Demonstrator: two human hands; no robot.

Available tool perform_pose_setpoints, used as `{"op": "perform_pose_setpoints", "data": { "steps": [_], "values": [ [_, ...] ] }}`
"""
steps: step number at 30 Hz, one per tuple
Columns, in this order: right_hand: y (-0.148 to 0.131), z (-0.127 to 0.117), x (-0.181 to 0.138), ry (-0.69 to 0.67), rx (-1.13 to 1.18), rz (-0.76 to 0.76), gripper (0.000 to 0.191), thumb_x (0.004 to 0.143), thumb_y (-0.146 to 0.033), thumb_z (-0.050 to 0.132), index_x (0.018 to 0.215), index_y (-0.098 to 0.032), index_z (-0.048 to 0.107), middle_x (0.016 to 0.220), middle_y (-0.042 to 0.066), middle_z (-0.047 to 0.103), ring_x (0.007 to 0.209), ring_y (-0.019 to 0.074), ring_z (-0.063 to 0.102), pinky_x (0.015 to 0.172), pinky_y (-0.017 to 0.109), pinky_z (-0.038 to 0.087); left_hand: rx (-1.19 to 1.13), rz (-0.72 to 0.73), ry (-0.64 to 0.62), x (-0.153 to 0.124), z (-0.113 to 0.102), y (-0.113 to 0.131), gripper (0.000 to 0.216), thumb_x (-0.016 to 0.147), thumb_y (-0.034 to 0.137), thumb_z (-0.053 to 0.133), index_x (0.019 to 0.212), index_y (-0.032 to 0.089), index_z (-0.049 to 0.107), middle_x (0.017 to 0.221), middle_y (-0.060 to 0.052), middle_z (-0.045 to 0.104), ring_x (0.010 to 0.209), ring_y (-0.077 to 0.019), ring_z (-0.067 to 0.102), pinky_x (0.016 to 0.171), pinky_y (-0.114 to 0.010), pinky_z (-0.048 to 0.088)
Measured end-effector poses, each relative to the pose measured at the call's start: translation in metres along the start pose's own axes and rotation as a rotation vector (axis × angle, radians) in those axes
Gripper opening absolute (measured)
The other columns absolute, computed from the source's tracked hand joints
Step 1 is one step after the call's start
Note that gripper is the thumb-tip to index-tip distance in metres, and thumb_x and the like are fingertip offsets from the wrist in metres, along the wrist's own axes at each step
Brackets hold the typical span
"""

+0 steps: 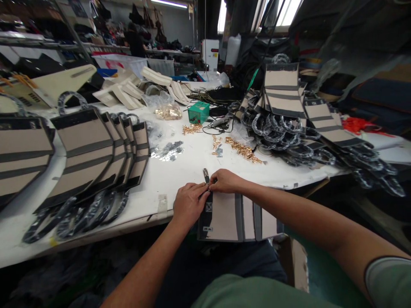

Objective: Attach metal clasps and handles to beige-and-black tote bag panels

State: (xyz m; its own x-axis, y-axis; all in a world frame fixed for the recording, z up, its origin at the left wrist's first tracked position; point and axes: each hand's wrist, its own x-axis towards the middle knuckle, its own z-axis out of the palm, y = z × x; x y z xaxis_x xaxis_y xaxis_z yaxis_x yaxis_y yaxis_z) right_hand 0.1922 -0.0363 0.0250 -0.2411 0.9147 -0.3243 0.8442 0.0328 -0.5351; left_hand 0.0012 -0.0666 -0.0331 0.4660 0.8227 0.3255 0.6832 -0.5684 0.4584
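A beige bag panel (224,218) with dark cross strips lies at the table's front edge, partly over my lap. A small metal plate with a cut-out pattern (208,207) sits on its dark border. My left hand (190,203) is closed on the panel's upper left edge, thumb and fingertips together. Beside it, touching the same spot, my right hand (224,181) makes a pinch; what is between its fingers is hidden. Just beyond the fingertips, a short dark tab with a metal end (206,173) sticks out over the white table (180,179).
Stacked bag panels with wrapped handles stand left (85,149) and right (282,94). Gold-coloured fittings (242,150), silver metal plates (168,151), a green box (198,112) and a corded pen-like tool (218,122) lie beyond my hands. A person (135,40) is far back.
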Motion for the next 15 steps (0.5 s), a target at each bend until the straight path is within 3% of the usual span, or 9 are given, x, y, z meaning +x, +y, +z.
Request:
{"op": "perform_pose_setpoints", "data": {
  "steps": [6, 15],
  "values": [
    [0.007, -0.004, -0.009, -0.049, 0.123, -0.055, 0.022, 0.076, -0.022, 0.067, 0.092, -0.017, 0.08, 0.067, 0.0, 0.07, 0.064, 0.0123, 0.058, 0.06, 0.021, 0.04, 0.053, -0.036, 0.03, 0.002, 0.004, 0.002, 0.024, 0.097, 0.033, 0.059, 0.113, 0.031, 0.076, 0.117, 0.0, 0.076, 0.104, -0.0241, 0.064, 0.089, -0.043, 0.048],
    [0.022, 0.022, -0.025, 0.224, -0.131, -0.196, 0.016, 0.087, -0.03, 0.065, 0.095, -0.022, 0.077, 0.093, 0.003, 0.075, 0.084, 0.0169, 0.064, 0.072, 0.026, 0.039, 0.035, -0.033, 0.007, 0.003, 0.003, 0.0, 0.024, 0.098, 0.032, 0.056, 0.111, 0.03, 0.077, 0.118, 0.0, 0.076, 0.106, -0.0242, 0.064, 0.09, -0.045, 0.048]
  ]
}}
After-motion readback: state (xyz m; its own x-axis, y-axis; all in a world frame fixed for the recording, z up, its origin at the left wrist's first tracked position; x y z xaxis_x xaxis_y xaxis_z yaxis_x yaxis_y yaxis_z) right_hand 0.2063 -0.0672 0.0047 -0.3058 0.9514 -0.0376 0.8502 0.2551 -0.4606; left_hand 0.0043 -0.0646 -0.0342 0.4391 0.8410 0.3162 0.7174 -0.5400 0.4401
